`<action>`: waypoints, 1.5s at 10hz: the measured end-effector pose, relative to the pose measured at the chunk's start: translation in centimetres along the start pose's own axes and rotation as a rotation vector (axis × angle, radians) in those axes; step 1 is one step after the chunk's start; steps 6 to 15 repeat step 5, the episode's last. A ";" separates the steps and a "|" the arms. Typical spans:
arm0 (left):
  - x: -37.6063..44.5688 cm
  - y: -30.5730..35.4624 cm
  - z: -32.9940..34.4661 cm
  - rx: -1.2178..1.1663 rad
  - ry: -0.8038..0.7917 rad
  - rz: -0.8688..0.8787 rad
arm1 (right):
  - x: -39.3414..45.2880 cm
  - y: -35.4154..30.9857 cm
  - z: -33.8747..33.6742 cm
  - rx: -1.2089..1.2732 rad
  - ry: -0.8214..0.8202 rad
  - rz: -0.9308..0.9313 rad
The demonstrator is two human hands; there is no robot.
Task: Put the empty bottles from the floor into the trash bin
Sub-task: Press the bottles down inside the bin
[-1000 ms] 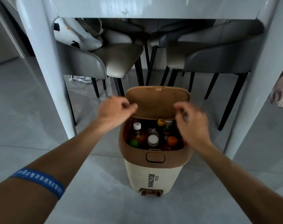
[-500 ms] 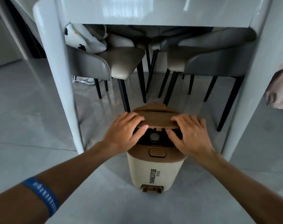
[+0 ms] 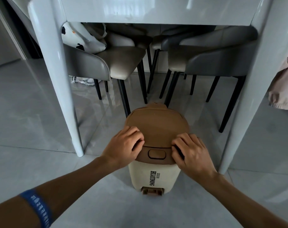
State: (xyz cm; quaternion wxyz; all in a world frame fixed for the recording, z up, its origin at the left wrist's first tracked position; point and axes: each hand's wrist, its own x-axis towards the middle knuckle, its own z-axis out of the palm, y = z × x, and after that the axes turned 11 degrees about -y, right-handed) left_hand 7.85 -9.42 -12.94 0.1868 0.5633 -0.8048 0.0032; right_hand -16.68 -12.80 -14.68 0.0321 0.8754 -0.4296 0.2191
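One white table [image 3: 156, 10], two legs in view. Two grey chairs [image 3: 107, 63] beneath. One cream trash bin [image 3: 154, 176] on floor [image 3: 33, 129] before table, brown lid [image 3: 158, 129] down. No bottles visible. Left hand [image 3: 123, 148], right hand [image 3: 191, 153] flank lid's front edge; fingers [image 3: 135, 130] curled, pressing on lid. One blue wristband [image 3: 37, 209] on left forearm.

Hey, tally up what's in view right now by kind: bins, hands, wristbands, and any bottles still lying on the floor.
Bins: 1, the trash bin, lid down
Hands: 2, left hand and right hand, both on the lid's front edge
Wristbands: 1, blue wristband on the left arm
Bottles on the floor: 0
Total: 4
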 end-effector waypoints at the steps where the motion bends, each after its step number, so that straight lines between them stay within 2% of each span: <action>1: -0.4 0.2 0.3 -0.034 0.024 -0.010 | -0.2 0.1 0.3 -0.009 0.023 -0.008; 3: -0.8 0.7 0.8 -0.047 0.037 -0.032 | -0.3 0.2 0.4 0.002 0.037 -0.021; 5: -0.2 0.3 -0.8 -0.091 -0.043 -0.026 | -0.1 0.3 -0.6 0.071 0.004 -0.007; 15: -0.2 0.3 -0.8 -0.091 -0.043 -0.026 | -0.1 0.3 -0.6 0.071 0.004 -0.007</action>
